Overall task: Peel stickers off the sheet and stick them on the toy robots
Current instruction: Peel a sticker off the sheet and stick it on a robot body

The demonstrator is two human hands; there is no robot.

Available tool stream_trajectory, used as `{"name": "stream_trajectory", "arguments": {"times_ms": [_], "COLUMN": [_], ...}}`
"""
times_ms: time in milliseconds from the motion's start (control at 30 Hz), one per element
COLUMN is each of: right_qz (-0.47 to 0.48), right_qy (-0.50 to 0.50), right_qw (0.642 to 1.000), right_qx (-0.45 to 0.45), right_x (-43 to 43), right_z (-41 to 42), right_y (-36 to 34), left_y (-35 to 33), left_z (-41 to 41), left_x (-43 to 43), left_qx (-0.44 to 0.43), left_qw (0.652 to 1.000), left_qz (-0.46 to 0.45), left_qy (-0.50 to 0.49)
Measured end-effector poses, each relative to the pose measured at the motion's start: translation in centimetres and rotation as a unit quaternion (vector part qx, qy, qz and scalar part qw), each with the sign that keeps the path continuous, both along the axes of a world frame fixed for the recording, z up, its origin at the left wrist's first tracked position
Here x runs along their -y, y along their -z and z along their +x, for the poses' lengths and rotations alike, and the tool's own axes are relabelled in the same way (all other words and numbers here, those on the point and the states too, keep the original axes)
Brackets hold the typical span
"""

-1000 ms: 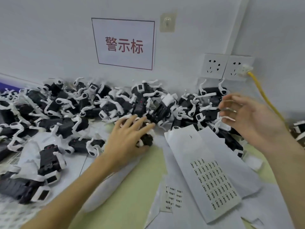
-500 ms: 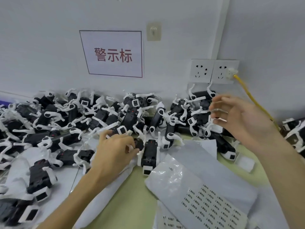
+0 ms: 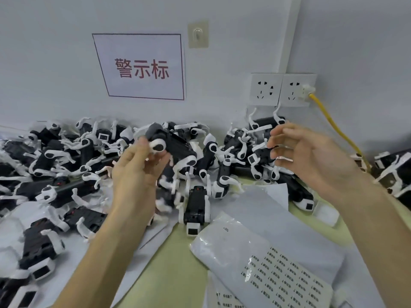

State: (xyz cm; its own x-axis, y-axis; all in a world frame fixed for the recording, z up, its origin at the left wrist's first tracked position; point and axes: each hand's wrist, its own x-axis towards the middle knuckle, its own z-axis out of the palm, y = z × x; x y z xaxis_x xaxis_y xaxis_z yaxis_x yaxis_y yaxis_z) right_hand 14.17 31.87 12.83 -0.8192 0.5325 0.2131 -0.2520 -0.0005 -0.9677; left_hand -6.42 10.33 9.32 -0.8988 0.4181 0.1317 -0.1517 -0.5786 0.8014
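My left hand [image 3: 135, 172] grips a black-and-white toy robot [image 3: 173, 145] and holds it up above the pile of toy robots [image 3: 55, 156] along the wall. My right hand [image 3: 311, 158] hovers to the right of it at about the same height, fingers loosely curled. A thin white strip shows at its fingertips; I cannot tell whether it is a sticker. The sticker sheet [image 3: 284, 281], with rows of small black-printed labels, lies on the table at the lower right. Another toy robot [image 3: 196, 205] lies alone in front of the pile.
Loose white papers [image 3: 262, 198] overlap around the sheet on the green table [image 3: 173, 270]. More robots [image 3: 393, 172] sit at the far right. On the wall are a sign [image 3: 142, 67], two sockets [image 3: 264, 88] and a yellow cable [image 3: 333, 127] running down to the right.
My left hand closed on a robot in the pile and lifted it up and to the right. My right hand stayed raised in much the same pose.
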Motion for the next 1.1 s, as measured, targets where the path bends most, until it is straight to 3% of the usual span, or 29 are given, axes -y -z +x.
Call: {"name": "stream_trajectory", "arguments": {"times_ms": [133,233,367,433,467,600,667,800,867,933,1033,1100], "right_qz": [0.019,-0.008,-0.086,-0.139,-0.153,-0.125,-0.109,-0.068,-0.047,-0.007,0.09,0.147], "right_qy": [-0.02,-0.059,-0.056,-0.014,0.008,0.057,0.081,0.155,0.172,0.199,0.225,0.196], "right_qw": [0.998,0.992,0.995,0.989,0.987,0.99,0.99,0.984,0.983,0.98,0.97,0.969], "right_qx": [0.057,0.111,0.007,-0.047,-0.056,-0.044,-0.046,-0.046,-0.039,-0.013,0.021,0.037], "right_x": [0.3,0.9,1.6,1.2,0.9,0.5,0.4,0.6,0.9,1.4,2.1,2.9], "right_z": [-0.5,-1.1,-1.4,-1.1,-0.9,-0.5,-0.5,-0.6,-0.7,-1.0,-1.6,-2.0], "right_y": [0.7,1.2,0.9,0.6,0.6,0.2,0.1,0.4,0.6,0.8,1.0,1.5], "left_y": [-1.7,-2.9,-2.7,-2.3,-2.2,-2.4,-2.3,-0.4,0.3,0.4,0.3,0.7], "left_z": [2.3,3.8,5.4,5.9,6.0,5.9,5.4,4.9,4.8,4.9,5.7,6.3], "left_x": [-2.3,-4.4,-6.7,-7.7,-8.1,-9.1,-9.3,-9.1,-9.3,-9.7,-10.4,-10.5], "left_qx": [-0.106,-0.271,-0.523,-0.602,-0.614,-0.619,-0.601,-0.445,-0.354,-0.285,-0.271,-0.232], "left_qw": [0.993,0.961,0.828,0.763,0.751,0.744,0.76,0.87,0.903,0.89,0.857,0.873], "left_qz": [0.035,-0.008,-0.141,-0.197,-0.21,-0.206,-0.188,-0.158,-0.165,-0.218,-0.269,-0.234], "left_qy": [0.026,0.048,0.143,0.126,0.124,0.146,0.158,0.144,0.179,0.28,0.348,0.361]}}
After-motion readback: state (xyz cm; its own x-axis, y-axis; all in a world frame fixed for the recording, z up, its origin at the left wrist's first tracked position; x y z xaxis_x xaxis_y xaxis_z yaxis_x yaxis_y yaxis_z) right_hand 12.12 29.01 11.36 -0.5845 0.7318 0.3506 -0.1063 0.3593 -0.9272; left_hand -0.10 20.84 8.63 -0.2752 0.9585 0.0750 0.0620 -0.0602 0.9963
